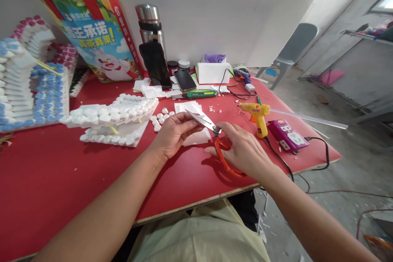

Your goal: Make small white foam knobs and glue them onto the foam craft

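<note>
Red-handled scissors are in my right hand, their blades pointing left and slightly apart. My left hand is closed in a pinch beside the blades; what lies between its fingertips, if anything, is too small to make out. White paper sheets lie on the red table under the blades. Just left of them sits a cluster of small white rounded pieces. Further left stands a layered white structure edged with similar pieces, with yellow sticks between its layers.
A yellow hot glue gun with a clear glue stick lies right, beside a purple power strip. Behind are a green utility knife, phone, steel flask and printed bag. Blue-and-white structures stand left.
</note>
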`<state>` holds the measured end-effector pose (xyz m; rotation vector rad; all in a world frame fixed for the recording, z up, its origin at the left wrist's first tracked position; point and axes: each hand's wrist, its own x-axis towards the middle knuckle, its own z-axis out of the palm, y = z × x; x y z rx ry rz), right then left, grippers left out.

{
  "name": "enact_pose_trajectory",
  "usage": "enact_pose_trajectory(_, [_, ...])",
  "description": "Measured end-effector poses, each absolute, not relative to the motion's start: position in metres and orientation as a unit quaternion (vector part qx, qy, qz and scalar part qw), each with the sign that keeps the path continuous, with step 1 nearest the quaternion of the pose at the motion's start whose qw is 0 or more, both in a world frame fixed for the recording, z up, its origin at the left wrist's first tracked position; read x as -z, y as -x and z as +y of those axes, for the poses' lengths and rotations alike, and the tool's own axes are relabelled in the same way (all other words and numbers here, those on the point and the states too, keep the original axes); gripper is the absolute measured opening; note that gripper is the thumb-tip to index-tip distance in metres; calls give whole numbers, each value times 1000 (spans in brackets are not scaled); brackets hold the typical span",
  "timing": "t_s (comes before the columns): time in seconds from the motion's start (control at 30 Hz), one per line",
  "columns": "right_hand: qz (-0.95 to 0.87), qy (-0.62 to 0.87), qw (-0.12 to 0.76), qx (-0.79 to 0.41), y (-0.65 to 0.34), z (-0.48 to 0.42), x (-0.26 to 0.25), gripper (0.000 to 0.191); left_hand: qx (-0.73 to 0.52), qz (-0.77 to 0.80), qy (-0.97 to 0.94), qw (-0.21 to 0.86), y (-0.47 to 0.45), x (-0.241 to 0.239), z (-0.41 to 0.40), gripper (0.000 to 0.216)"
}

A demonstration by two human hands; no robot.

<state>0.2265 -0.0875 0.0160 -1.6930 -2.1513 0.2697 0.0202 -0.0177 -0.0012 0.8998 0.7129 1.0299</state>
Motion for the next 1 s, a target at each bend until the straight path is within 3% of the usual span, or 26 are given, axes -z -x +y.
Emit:
enact_pose_trajectory(0.37, [-698,637,281,-171,-234,-86,-13,37,-470,333,-368,730,-22,-3,-19,24])
enact_pose_trajectory(0.77, [-669,670,279,-160,-244,-81,-15,45,-467,295,-382,741,-18,-7,-19,26])
enact_pose_trajectory(1.0, [-661,624,330,-253,-246,-82,-10,48,-469,306,-380,736,-17,-6,-18,28])
